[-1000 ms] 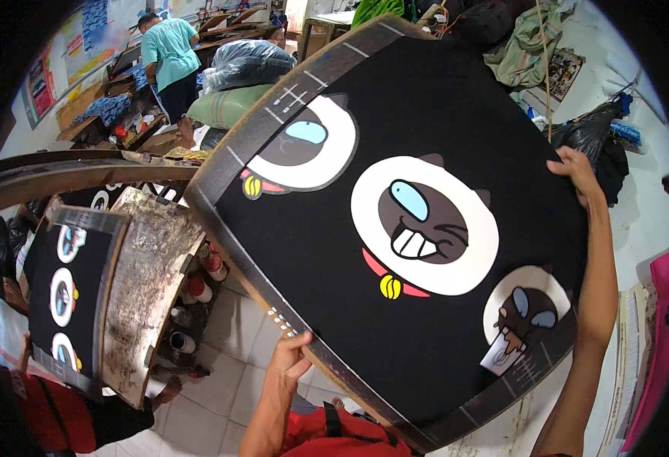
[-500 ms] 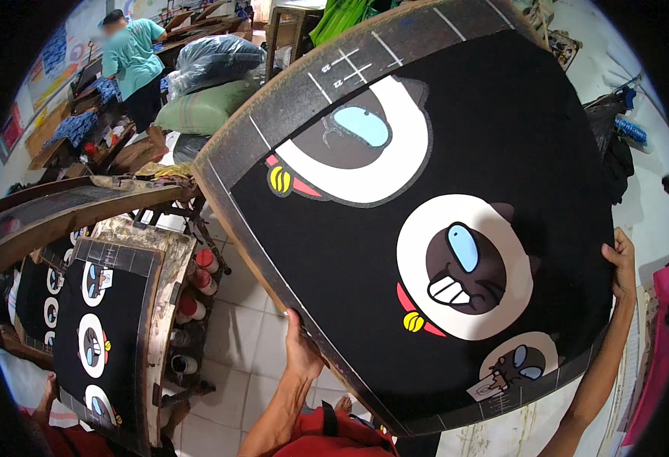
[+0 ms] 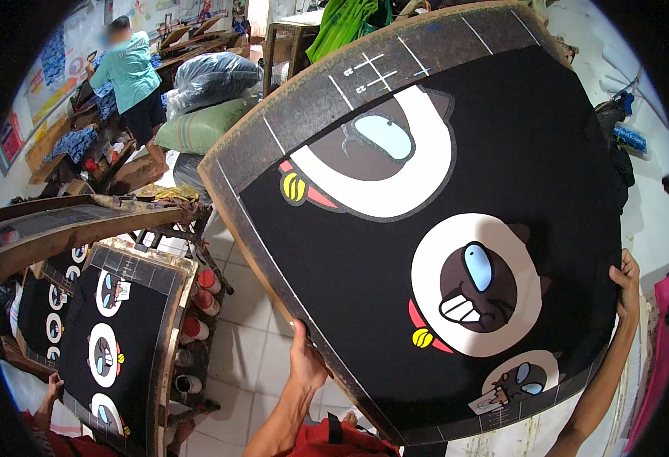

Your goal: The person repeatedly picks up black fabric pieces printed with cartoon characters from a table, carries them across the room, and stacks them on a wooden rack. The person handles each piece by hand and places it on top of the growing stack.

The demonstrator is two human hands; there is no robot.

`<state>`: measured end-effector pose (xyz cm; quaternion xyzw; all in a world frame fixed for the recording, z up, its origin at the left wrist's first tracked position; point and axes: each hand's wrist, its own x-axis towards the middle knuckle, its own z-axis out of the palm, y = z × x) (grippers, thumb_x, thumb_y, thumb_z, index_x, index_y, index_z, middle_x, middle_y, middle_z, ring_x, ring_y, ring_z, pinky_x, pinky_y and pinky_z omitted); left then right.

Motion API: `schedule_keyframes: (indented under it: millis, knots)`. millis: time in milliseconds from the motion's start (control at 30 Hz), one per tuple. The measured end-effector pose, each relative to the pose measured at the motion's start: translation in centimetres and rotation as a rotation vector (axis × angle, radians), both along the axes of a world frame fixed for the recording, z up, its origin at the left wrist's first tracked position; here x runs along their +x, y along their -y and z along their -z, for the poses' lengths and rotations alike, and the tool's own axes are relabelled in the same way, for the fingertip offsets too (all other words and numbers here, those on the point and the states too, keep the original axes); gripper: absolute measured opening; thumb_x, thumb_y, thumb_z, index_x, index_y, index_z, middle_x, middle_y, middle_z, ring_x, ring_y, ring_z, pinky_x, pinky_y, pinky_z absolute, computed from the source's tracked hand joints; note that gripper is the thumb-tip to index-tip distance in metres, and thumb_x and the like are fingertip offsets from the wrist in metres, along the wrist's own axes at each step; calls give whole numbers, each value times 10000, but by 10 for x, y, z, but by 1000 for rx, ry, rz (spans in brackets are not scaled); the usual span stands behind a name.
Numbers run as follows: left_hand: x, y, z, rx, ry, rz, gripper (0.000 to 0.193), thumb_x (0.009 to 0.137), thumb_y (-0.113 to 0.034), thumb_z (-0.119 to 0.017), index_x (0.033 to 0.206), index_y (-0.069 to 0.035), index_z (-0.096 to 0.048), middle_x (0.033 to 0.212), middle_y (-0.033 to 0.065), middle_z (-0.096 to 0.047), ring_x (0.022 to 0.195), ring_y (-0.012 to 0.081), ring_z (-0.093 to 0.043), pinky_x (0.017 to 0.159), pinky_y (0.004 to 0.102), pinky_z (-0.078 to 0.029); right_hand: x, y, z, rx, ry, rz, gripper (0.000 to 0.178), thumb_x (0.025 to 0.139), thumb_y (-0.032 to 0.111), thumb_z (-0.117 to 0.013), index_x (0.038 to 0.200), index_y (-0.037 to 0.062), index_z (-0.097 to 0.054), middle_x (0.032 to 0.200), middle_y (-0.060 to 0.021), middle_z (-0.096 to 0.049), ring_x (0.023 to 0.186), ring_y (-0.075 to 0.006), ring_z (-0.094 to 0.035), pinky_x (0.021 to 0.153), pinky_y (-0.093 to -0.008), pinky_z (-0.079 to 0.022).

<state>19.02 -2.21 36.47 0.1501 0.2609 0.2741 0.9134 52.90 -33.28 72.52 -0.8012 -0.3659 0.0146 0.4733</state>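
I hold a large dark board with white measuring marks, tilted up before me. Black fabric lies over it, printed with cartoon cat faces in white, dark brown and light blue, with red collars and yellow bells. The middle cat print winks and shows its teeth. My left hand grips the board's lower left edge, thumb on the front. At the right edge, my right hand holds the board with its fingers curled over the side. The fingers behind the board are hidden.
At left, a similar board shows beside a hand; whether this is a reflection I cannot tell. Several red-lidded jars stand by it. Beyond are a green sack, a plastic-wrapped bundle and a person in a teal shirt.
The board and both my hands sit slightly lower and further right in the picture. The person in teal has shifted their stance. Both hands keep their hold.
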Motion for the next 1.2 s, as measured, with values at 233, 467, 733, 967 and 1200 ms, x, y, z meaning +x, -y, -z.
schedule_keyframes:
  millis: [233,467,733,967,1200]
  knots:
    - [1,4,-2,57,7,-38,814,794,-716,-431,1308,-86,-414,1295,152,-455,1190,328,-422,967,526,-343,1,-4,0,9,-26,-2,305,714,181,-761,864,47,-532,785,11,-571,689,-73,-532,664,-210,-439]
    - [2,4,-2,49,26,-38,813,804,-708,-424,1324,-84,-398,1307,152,-448,1208,328,-408,982,524,-329,0,-7,-5,-12,-41,-27,379,697,210,-779,935,18,-555,875,-24,-620,750,-91,-575,711,-223,-458]
    - [7,2,5,61,44,-37,819,796,-716,-425,1322,-89,-406,1317,154,-441,1221,337,-392,987,539,-315,-3,-8,-10,-38,-37,-37,494,663,253,-798,1017,-9,-573,929,-39,-634,837,-117,-586,789,-246,-443]
    - [8,3,8,-64,97,-64,665,870,-606,-427,1271,-76,-460,1227,112,-525,1135,290,-489,965,445,-387,-1,-1,-15,-85,-36,-15,497,631,267,-800,989,-3,-588,907,-23,-625,807,-112,-563,771,-237,-415]
    - [10,-1,12,-51,154,-54,658,872,-598,-436,1276,-79,-455,1228,104,-526,1139,280,-489,967,449,-388,-8,-7,-18,-99,2,-29,575,627,293,-797,1054,-20,-573,979,-48,-631,866,-137,-583,820,-259,-424]
